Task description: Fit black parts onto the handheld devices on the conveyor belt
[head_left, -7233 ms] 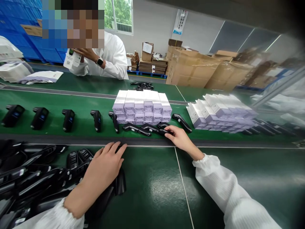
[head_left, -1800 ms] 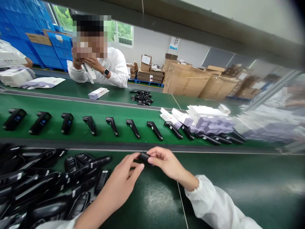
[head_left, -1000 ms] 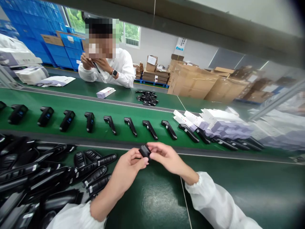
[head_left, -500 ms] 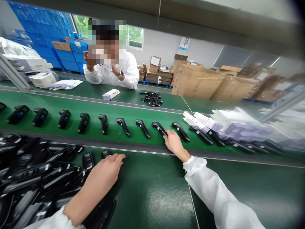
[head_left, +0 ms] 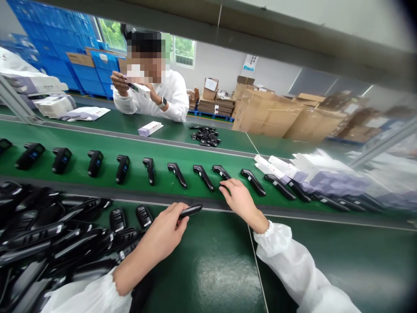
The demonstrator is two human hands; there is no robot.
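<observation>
Devices (head_left: 177, 175) lie spaced along the belt (head_left: 74, 137), apparently placed, while pieces (head_left: 58, 243) heaped at the left edge of the counter (head_left: 224, 248) seem undone; the left hand (head_left: 164, 232) grips a black part (head_left: 191, 211) near the counter's far edge, and the right hand (head_left: 239, 200), loose and seemingly empty, is by one device (head_left: 219, 171).

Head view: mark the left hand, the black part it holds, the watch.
Left hand (head_left: 163, 229), head view: back of the hand.
Black part (head_left: 191, 211), head view: its exposed length.
Watch (head_left: 163, 102), head view: its screen.
</observation>
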